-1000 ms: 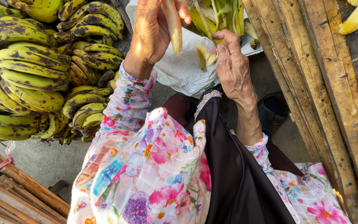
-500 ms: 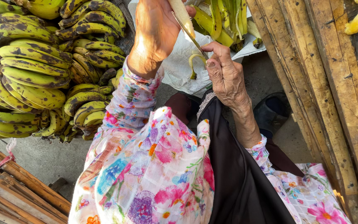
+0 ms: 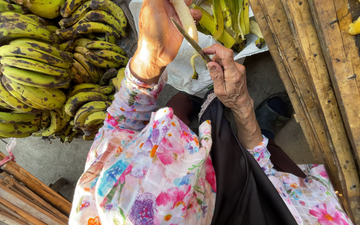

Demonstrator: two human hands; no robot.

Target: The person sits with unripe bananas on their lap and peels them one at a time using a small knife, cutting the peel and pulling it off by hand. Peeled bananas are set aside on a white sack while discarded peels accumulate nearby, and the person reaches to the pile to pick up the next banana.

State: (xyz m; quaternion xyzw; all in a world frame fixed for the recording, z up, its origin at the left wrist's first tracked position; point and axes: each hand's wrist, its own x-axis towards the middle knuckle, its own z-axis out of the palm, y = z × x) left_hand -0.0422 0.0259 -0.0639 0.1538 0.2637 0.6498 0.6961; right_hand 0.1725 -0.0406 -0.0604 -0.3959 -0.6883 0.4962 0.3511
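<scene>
The left hand (image 3: 159, 35) is closed around one pale, peeled banana (image 3: 185, 17), holding it upright at the top of the view. The right hand (image 3: 226, 75) is closed on a thin metal knife (image 3: 188, 37) whose blade lies slantwise against the banana. One curl of yellow peel (image 3: 194, 66) hangs just below the blade. A large heap of green-yellow, black-spotted bananas (image 3: 30, 71), too many to count, lies to the left, with a pile of green peels (image 3: 226, 21) on white sheeting (image 3: 184, 71) beyond the hands.
</scene>
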